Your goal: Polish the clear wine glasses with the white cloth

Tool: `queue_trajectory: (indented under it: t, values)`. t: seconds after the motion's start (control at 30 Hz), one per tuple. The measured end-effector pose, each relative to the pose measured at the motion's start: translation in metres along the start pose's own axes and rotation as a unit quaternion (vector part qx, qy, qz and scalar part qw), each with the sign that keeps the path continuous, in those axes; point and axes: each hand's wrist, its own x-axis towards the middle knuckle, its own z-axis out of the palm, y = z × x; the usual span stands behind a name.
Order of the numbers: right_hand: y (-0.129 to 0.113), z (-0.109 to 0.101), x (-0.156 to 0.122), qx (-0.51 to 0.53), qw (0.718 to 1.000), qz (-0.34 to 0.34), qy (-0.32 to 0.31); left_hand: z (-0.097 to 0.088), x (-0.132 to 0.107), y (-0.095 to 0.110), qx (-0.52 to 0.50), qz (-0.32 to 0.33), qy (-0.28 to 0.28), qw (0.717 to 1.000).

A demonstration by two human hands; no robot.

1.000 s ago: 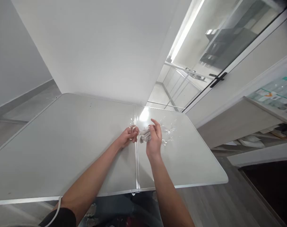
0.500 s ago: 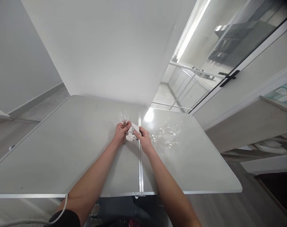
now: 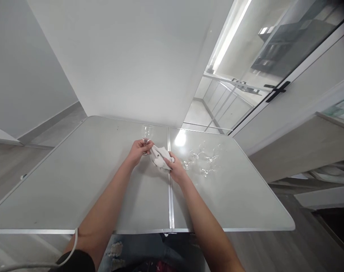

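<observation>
My left hand [image 3: 138, 150] is closed around the stem of a clear wine glass [image 3: 147, 131], whose bowl stands upright above the fingers. A corner of a white cloth with dark markings [image 3: 159, 158] reaches the fingertips of this hand. My right hand [image 3: 176, 167] grips the other end of the cloth, thumb on top, to the right of the glass. The cloth is bunched between the two hands, over the table. Part of the stem is hidden by my left fingers.
Several clear stemmed glasses [image 3: 207, 160] are grouped on the grey folding table [image 3: 75, 181], right of its metal centre seam [image 3: 170, 200]. A white panel [image 3: 126, 64] rises behind the table. At the right is a glazed door with a black handle [image 3: 278, 91].
My left hand has shifted left and slightly up with the glass, which now shows more clearly. The cloth has opened out and stretches between the hands; my right hand has moved slightly right.
</observation>
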Motion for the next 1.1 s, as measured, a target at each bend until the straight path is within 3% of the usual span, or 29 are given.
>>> queue_trajectory:
  t: [0.1,0.27,0.33,0.4,0.47,0.53,0.63,0.7,0.8,0.87,0.97,1.1]
  values:
    - [0.005,0.002,0.001,-0.024,0.999,0.012,-0.03,-0.014,-0.005,-0.008,0.031,-0.023,0.016,0.999]
    - [0.004,-0.002,0.004,-0.009,0.986,-0.103,0.128,-0.031,-0.022,-0.017,0.129,-0.008,-0.033,0.991]
    - [-0.001,-0.002,0.002,-0.059,0.959,-0.173,0.217,-0.036,-0.03,-0.014,0.168,-0.001,-0.095,0.981]
    - [-0.005,-0.002,-0.003,-0.138,0.911,-0.239,0.307,-0.039,-0.037,-0.009,0.218,0.003,-0.151,0.964]
    - [-0.005,0.0,-0.006,-0.209,0.875,-0.27,0.344,-0.04,-0.042,-0.005,0.273,0.016,-0.176,0.946]
    - [-0.002,0.001,-0.008,-0.273,0.879,-0.258,0.292,-0.037,-0.046,-0.004,0.328,0.054,-0.174,0.927]
    - [0.003,0.002,-0.01,-0.335,0.913,-0.199,0.119,-0.033,-0.047,-0.009,0.414,0.148,-0.152,0.885]
    - [0.004,0.0,-0.011,-0.334,0.928,-0.166,0.011,-0.032,-0.048,-0.013,0.476,0.225,-0.128,0.841]
    - [-0.001,-0.006,-0.012,-0.307,0.934,-0.15,-0.103,-0.033,-0.05,-0.014,0.542,0.315,-0.121,0.769]
    - [-0.004,-0.01,-0.012,-0.305,0.929,-0.152,-0.146,-0.034,-0.051,-0.012,0.555,0.333,-0.137,0.75]
    - [-0.005,-0.015,-0.01,-0.33,0.913,-0.178,-0.159,-0.033,-0.053,-0.006,0.519,0.293,-0.158,0.787]
    - [0.0,-0.018,-0.01,-0.351,0.897,-0.249,-0.098,-0.029,-0.054,-0.003,0.438,0.18,-0.171,0.864]
